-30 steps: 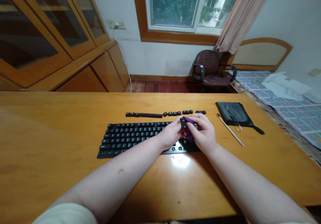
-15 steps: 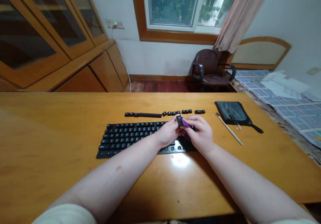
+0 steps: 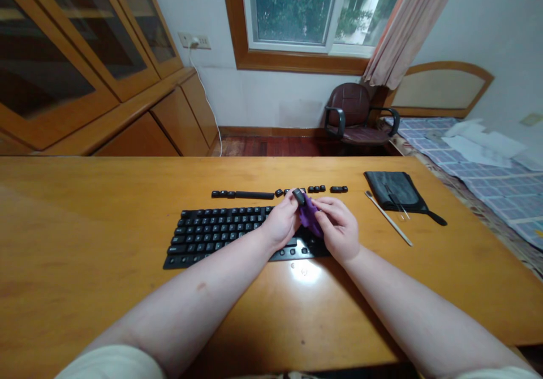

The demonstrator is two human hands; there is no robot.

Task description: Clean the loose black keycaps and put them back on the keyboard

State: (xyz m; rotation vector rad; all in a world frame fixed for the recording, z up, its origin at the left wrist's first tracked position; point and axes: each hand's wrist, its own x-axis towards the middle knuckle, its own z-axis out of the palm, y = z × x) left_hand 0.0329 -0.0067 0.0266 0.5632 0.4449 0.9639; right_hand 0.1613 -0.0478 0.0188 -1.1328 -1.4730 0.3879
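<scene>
Between the fingertips of my left hand (image 3: 282, 220) is a black keycap (image 3: 298, 196), raised above the keyboard. My right hand (image 3: 340, 227) pinches a purple cloth (image 3: 311, 218), which hangs against the keycap. Both hands are closed and close together. Beneath them lies a black keyboard (image 3: 220, 229); its right part has bare spots without caps and is partly hidden by my hands. Behind it, loose black keycaps stand in a row, among them a long space bar (image 3: 254, 195) and a wide key (image 3: 338, 189).
To the right, a thin brush (image 3: 388, 218) lies beside a dark folded pouch (image 3: 394, 189) with a wire tool (image 3: 396, 201) on top. The wooden table (image 3: 85, 220) ends at the back before a chair (image 3: 350, 113). A bed (image 3: 479, 147) stands at the right.
The keycap has tilted and shifted slightly left and up. More of the purple cloth now shows, spread downward between the hands, and my right fingers have drawn back a little from the keycap.
</scene>
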